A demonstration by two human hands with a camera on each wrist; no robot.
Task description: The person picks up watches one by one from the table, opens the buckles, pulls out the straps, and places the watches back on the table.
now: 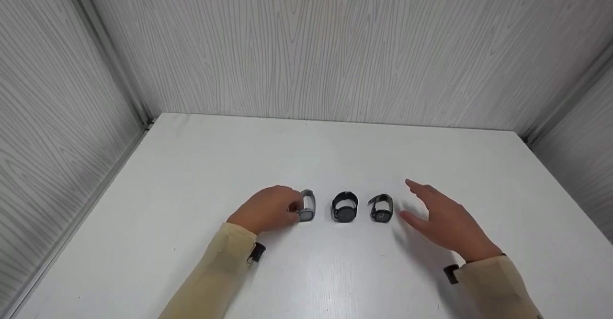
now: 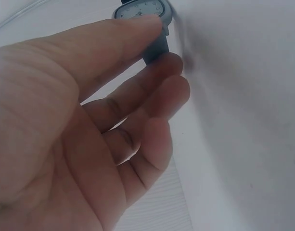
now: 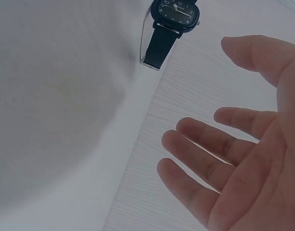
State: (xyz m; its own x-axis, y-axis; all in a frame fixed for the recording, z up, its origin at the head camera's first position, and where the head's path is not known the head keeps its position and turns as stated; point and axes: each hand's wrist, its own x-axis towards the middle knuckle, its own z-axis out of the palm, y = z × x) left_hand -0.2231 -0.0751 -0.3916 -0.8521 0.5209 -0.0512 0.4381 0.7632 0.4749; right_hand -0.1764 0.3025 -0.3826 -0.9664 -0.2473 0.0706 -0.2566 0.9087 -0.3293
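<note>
Three wristwatches stand in a row on the white table. My left hand [image 1: 270,209] is at the grey watch [image 1: 307,209], the leftmost one. In the left wrist view, the thumb lies over the edge of the pale dial of that grey watch [image 2: 142,8] and curled fingers meet its strap, pinching it. A black round watch [image 1: 345,209] sits in the middle, touched by neither hand. On the right is a black watch with a squarish dial [image 1: 381,209]. Just right of it, my right hand [image 1: 445,218] hovers with fingers spread, holding nothing; the right wrist view shows a gap between them.
The white table [image 1: 230,156] extends to a pale wood-grain wall [image 1: 306,46] at the back. Similar panels [image 1: 48,118] rise at the left and right sides. A dark device is strapped at each cuff.
</note>
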